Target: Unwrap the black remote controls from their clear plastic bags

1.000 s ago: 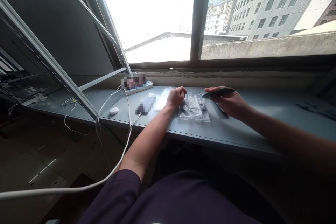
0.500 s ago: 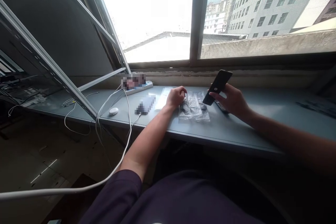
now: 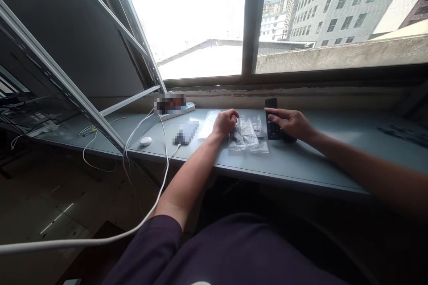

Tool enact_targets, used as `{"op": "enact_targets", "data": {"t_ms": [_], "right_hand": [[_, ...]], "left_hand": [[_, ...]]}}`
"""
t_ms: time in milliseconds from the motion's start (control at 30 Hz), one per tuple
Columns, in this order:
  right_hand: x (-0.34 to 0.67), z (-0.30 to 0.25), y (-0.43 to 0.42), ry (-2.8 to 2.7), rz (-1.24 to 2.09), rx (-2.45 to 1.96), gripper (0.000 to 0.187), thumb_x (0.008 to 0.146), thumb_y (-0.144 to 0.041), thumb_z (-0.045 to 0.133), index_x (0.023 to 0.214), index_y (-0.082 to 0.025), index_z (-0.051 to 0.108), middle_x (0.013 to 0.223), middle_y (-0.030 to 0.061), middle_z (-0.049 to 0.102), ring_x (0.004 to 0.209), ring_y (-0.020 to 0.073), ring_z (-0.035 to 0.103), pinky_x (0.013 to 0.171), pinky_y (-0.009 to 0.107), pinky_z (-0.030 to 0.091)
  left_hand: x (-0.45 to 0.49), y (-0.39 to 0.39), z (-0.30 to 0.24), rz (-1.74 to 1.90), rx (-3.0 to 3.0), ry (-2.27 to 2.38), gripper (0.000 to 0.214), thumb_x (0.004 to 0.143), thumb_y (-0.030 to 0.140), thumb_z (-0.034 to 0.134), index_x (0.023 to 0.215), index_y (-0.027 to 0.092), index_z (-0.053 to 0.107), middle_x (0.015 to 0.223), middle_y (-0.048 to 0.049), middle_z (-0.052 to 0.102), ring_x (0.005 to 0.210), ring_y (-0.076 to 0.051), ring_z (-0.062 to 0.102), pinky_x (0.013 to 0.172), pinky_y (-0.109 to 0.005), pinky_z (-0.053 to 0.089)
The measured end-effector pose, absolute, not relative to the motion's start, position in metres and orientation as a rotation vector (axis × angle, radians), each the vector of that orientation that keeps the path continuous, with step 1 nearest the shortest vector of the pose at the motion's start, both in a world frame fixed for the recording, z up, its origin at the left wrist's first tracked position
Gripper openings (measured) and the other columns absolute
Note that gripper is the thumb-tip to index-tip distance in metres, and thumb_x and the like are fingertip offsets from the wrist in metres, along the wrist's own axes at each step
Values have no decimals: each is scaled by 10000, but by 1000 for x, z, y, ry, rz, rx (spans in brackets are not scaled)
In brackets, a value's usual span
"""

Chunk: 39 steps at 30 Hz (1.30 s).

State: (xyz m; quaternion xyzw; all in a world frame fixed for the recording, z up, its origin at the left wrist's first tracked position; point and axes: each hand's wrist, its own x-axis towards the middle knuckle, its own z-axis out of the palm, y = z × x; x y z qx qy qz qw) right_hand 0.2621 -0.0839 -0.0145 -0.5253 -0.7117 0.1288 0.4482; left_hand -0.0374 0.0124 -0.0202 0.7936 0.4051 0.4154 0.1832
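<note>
Bags (image 3: 248, 136), clear, dark parts inside: touching curled-shut left fingers (image 3: 233, 119) | remote (image 3: 271, 125): gripped by right fingers (image 3: 279, 118), on desk (image 3: 317, 160).

Power strip (image 3: 174, 107) at desk (image 3: 334, 151) back; white cables (image 3: 160, 173) trailing; round white puck (image 3: 145, 141) near edge.
</note>
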Motion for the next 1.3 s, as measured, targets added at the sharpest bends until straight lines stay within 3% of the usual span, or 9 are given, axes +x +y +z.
{"op": "enact_targets", "data": {"t_ms": [100,233,600,767,1067,1300], "right_hand": [[259,-18,-81,-1842,306,-1320,457,1037,-567,740,1338,-287,939,1349,85,901,1234,409,845,1162,547,645],[262,-19,-77,-1906,242,-1359,411,1024,-557,736,1260,-310,963,1326,87,905,1259,403,831,1165,527,638],[268,-26,-66,-1945,160,-1406,400,1025,-568,700,1197,-340,981,1254,66,918,1438,411,720,1273,544,554],[271,-27,-62,-1972,210,-1421,400,1029,-595,696,1161,-351,984,1191,61,923,1336,409,774,1266,542,553],[269,-26,-65,-1958,254,-1452,427,1011,-623,704,1153,-341,992,1197,68,922,1332,426,784,1204,513,602],[272,-29,-63,-1951,283,-1473,433,1010,-626,712,1159,-328,988,1255,80,916,1450,444,740,1281,547,547]], "left_hand": [[-38,12,-20,1170,2235,1138,350,1021,64,526,920,217,824,808,0,808,735,-161,712,790,-254,556],[-38,10,-18,1174,2235,1144,348,1014,55,530,910,223,817,801,4,803,746,-164,717,804,-257,565],[-39,7,-17,1175,2243,1119,345,1008,64,526,904,213,818,802,-3,806,744,-160,719,806,-263,563],[-40,8,-18,1139,2226,1137,347,1019,76,528,925,213,832,832,-7,819,744,-160,720,825,-265,582],[-39,11,-19,1123,2242,1157,343,1023,88,537,939,222,842,845,-8,828,769,-168,734,822,-265,585],[-38,14,-23,1128,2243,1165,339,1018,78,542,936,226,835,839,1,826,777,-166,739,826,-264,581]]}}
